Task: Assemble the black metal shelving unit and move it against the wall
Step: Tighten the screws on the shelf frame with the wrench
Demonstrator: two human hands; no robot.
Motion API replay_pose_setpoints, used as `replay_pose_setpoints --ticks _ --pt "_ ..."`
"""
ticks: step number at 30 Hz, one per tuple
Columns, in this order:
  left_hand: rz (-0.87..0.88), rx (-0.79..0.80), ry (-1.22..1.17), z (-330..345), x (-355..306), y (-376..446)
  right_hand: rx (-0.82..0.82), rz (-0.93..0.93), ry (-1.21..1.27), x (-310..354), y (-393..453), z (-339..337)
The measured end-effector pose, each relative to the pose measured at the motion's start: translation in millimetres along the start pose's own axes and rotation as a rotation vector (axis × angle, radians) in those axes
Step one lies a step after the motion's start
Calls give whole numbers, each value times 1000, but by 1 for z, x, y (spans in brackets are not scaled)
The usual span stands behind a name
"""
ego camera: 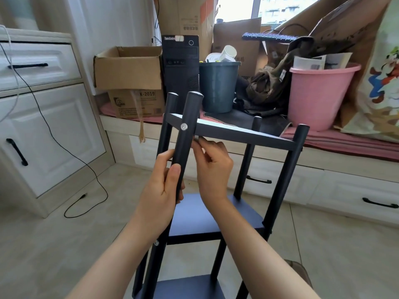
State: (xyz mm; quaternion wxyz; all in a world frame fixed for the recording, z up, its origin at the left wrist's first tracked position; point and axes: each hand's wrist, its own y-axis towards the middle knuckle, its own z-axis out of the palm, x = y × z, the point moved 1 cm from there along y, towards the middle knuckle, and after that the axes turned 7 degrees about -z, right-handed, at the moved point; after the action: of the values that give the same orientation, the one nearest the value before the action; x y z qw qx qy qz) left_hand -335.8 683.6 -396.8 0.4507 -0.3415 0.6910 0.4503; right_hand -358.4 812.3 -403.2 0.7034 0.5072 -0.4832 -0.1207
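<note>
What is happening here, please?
A person is assembling a black metal shelving unit on the tiled floor. The left hand grips the near front post, which has a screw at the top shelf. The right hand pinches something small just under that shelf's edge; what it is cannot be seen. The unit stands in front of a cluttered window bench.

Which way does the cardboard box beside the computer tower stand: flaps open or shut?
Open: the cardboard box shows raised flaps and a dark interior.
</note>
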Motion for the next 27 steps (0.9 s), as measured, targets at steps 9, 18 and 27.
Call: replay_pose_setpoints --ticks 9,18,27 --pt "16 -5 -1 2 0 2 7 216 201 -4 -5 11" --pt "6 -3 -4 4 2 3 133 243 156 2 -6 -8" --pt "-3 -5 12 4 -2 1 226 147 -9 22 -2 -35"
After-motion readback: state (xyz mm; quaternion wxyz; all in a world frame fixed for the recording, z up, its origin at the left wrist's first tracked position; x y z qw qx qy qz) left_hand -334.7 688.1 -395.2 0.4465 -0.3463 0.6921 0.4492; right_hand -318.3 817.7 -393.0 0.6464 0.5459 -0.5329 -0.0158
